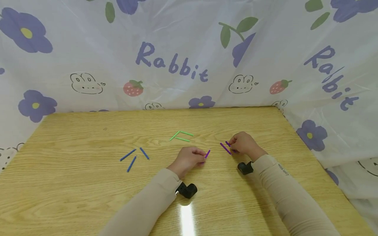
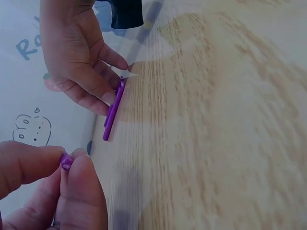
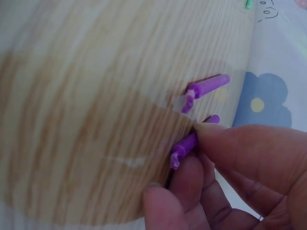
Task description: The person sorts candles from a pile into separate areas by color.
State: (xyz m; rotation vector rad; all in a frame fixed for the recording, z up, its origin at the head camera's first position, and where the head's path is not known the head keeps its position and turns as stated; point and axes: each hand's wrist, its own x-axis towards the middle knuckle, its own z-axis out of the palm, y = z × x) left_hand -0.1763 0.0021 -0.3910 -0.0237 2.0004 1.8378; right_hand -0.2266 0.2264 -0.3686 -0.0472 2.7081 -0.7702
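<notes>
Thumb and fingers of my left hand [image 1: 189, 159] pinch a thin purple candle [image 1: 208, 153] above the table; in the left wrist view its wick end [image 2: 66, 163] pokes out between the fingertips. Farther right, my right hand [image 1: 245, 142] grips a second purple candle [image 3: 184, 145] low at the tabletop, thumb on one side and fingers on the other. Beside that one, a third purple candle [image 1: 225, 148] lies on the wood, roughly parallel to it and apart from the fingers. Its short twisted wick shows in the right wrist view.
Several green candles [image 1: 186, 133] form an angular open shape behind the left hand. Blue candles [image 1: 128, 154] lie loosely spread on the left. The wooden table [image 1: 73, 196] meets a printed cloth [image 1: 177, 39] at its back and right edges.
</notes>
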